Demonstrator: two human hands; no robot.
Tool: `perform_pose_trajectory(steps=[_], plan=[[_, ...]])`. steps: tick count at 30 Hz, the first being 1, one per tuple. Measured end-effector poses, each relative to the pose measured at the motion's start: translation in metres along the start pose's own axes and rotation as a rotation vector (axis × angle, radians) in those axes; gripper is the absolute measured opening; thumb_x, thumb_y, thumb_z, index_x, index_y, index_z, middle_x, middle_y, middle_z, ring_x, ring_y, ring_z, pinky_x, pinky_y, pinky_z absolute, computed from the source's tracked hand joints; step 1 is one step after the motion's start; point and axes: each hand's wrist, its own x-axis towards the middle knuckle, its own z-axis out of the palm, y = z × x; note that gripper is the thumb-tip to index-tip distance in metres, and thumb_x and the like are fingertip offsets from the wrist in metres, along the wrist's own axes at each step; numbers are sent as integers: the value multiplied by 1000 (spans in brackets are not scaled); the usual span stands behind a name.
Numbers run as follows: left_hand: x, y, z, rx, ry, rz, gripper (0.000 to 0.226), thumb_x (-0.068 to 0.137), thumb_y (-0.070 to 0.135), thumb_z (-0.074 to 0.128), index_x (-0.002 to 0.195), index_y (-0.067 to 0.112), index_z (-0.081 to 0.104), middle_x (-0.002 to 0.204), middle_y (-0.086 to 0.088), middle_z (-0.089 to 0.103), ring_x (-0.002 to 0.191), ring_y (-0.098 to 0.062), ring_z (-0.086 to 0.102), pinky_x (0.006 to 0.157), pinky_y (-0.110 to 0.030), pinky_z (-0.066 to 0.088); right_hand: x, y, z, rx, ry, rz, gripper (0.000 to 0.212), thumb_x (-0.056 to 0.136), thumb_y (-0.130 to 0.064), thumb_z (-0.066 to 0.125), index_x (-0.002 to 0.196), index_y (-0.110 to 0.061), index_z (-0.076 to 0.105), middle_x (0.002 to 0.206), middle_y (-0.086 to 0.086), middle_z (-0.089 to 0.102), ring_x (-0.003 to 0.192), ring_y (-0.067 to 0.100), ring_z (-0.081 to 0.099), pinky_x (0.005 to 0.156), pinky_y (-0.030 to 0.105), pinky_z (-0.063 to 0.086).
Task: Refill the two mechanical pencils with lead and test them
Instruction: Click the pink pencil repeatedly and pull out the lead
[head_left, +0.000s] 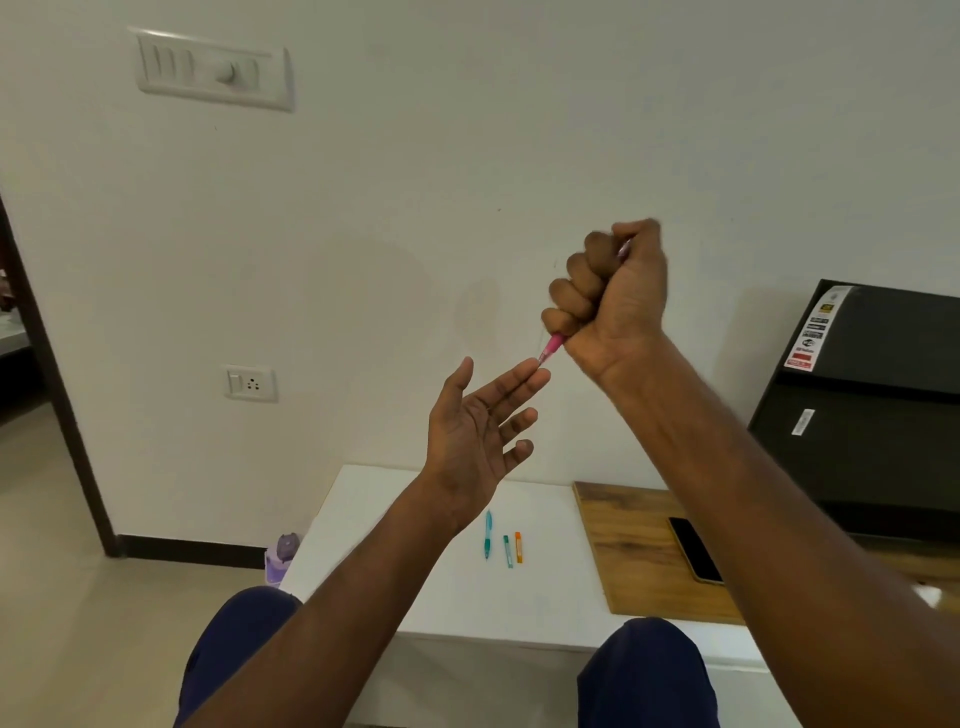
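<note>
My right hand (608, 301) grips a pink mechanical pencil (549, 352) in a fist, raised in front of the wall, tip pointing down-left. The thumb sits over the pencil's top end. My left hand (478, 431) is held open, palm up, with its fingertips touching the pencil's tip. Below, on the white table (545, 608), lie a teal mechanical pencil (488, 534), a teal lead case (507, 551) and an orange lead case (518, 547), side by side.
A wooden board (634, 551) with a dark phone (695, 550) lies on the table's right part. A black box (862, 415) stands at the back right. A purple bottle (280, 558) sits on the floor left of the table. My knees are at the near edge.
</note>
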Motion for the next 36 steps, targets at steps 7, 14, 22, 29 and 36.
perform_pose_trajectory(steps=[7,14,22,29,36], plan=[[-2,1,-1,-4,-8,18,67,103,67,35,128,22,78,137,0,73,91,-13,63,73,-29,45,2,1,-6,103,2,-13,53,101,-41,30,51,-23,23,47,-6,15,43,12,11,46,20,16],[0,-4,-1,-11,-36,15,67,103,67,36,130,22,77,138,0,72,94,-14,63,73,-29,46,-1,7,-9,145,36,-27,58,101,-39,28,46,-22,31,44,-6,21,42,12,13,46,20,18],[0,-7,5,221,123,168,33,104,50,60,119,29,80,121,8,79,89,-11,61,73,-28,49,-2,6,-16,223,81,-47,51,100,-36,25,51,-23,21,46,-6,15,47,15,7,43,17,20],[4,-13,11,468,239,538,13,96,35,78,105,27,82,100,8,82,75,-4,64,65,-18,53,-4,8,-18,254,56,-39,60,103,-44,28,47,-21,31,42,-6,22,36,11,19,41,18,23],[8,-12,13,476,289,566,14,95,40,78,102,29,82,96,9,82,84,-21,69,70,-23,58,-2,12,-20,200,90,-47,55,101,-36,26,48,-22,29,43,-6,21,36,11,18,44,17,23]])
